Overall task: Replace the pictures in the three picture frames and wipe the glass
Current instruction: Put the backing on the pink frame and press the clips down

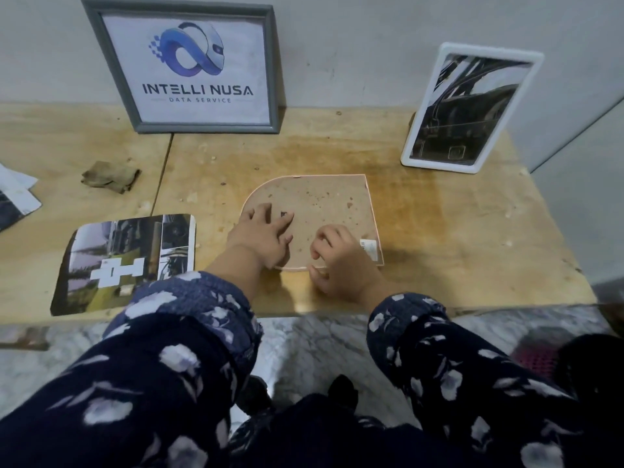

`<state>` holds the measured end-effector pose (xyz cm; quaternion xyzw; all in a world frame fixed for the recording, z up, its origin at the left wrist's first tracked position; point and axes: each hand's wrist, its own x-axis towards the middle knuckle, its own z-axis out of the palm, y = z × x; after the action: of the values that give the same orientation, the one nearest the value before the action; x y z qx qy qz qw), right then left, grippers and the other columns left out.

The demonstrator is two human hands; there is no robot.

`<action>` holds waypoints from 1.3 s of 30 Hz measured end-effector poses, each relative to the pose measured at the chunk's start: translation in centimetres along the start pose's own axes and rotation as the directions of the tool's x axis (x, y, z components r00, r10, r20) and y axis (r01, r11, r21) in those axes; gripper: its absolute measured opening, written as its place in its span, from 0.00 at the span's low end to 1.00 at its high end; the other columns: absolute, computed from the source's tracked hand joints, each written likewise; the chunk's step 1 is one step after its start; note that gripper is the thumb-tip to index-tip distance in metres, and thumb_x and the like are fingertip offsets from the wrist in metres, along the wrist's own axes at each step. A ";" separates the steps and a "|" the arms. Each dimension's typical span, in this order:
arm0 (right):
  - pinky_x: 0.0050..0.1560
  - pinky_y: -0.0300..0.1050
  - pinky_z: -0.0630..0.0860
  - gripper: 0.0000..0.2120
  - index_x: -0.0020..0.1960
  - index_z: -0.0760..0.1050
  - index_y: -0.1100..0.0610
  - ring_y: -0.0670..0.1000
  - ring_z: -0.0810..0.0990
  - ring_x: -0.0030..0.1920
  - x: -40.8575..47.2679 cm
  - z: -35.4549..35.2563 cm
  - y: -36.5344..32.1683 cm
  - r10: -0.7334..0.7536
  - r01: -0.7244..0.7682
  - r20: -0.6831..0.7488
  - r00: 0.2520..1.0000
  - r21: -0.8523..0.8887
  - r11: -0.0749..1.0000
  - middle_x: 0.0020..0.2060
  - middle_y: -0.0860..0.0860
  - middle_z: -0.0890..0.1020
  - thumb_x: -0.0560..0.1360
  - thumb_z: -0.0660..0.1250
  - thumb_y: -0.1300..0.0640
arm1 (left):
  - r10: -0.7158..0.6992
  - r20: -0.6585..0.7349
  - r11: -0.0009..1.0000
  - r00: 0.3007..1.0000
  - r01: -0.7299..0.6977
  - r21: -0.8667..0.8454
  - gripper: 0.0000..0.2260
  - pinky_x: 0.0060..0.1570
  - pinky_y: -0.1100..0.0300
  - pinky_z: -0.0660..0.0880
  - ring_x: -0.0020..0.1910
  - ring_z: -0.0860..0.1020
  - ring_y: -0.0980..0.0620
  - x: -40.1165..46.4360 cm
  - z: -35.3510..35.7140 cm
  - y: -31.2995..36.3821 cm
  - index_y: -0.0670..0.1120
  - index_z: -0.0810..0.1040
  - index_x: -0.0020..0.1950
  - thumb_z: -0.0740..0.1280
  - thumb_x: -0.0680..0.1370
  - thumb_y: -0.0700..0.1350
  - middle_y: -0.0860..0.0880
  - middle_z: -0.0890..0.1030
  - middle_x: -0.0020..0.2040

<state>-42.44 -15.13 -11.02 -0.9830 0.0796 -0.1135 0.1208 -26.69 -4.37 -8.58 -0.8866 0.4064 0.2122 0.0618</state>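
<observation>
A pink-edged picture frame [324, 201] lies face down on the wooden table [456, 231], its brown speckled backing up. My left hand [261, 234] rests flat on the backing's left part, fingers spread near a small dark tab. My right hand [341, 261] is curled at the frame's near edge, fingertips on the backing and thumb under the rim. A loose rounded photo print [125, 261] lies to the left. A grey frame [189, 65] with a logo sheet leans on the wall. A white frame [469, 109] with a dark photo stands at the right.
A crumpled brownish cloth [109, 177] lies left of centre on the table. Loose papers and prints [17, 197] sit at the far left edge. The table's front edge runs just below my wrists, with marbled floor beyond it.
</observation>
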 end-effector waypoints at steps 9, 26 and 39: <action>0.53 0.60 0.76 0.08 0.44 0.78 0.61 0.61 0.78 0.52 0.5 0.3 -0.9 -0.127 0.147 0.102 0.987 -0.218 0.965 0.50 0.60 0.80 0.71 0.62 0.59 | -0.001 -0.061 0.979 0.998 -0.011 -0.205 0.25 0.71 0.47 0.61 0.73 0.62 0.42 -0.4 -1.6 0.1 0.55 0.62 0.76 0.47 0.81 0.62 0.46 0.61 0.77; 0.40 0.48 0.72 0.07 0.52 0.68 0.54 0.53 0.75 0.38 14.8 -14.2 -2.1 0.444 -0.392 -0.151 0.883 0.281 0.876 0.39 0.48 0.76 0.77 0.61 0.51 | -0.396 -0.175 0.419 0.901 0.008 -0.908 0.32 0.73 0.47 0.58 0.75 0.60 0.41 0.5 -6.5 -2.7 0.42 0.54 0.78 0.44 0.81 0.62 0.42 0.59 0.77; 0.54 0.51 0.77 0.13 0.55 0.77 0.58 0.58 0.79 0.47 13.0 -7.4 0.7 0.827 -0.718 0.371 0.422 0.694 0.055 0.48 0.55 0.81 0.77 0.56 0.62 | -0.442 -0.048 0.405 0.896 0.152 -0.902 0.34 0.60 0.50 0.68 0.60 0.73 0.39 2.0 -4.3 -4.3 0.42 0.69 0.70 0.41 0.80 0.65 0.39 0.73 0.65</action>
<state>-31.86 -19.78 -1.51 -0.6092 0.5409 -0.1144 0.5685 -20.91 -4.12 -5.88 -0.8672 0.0758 0.2487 -0.4246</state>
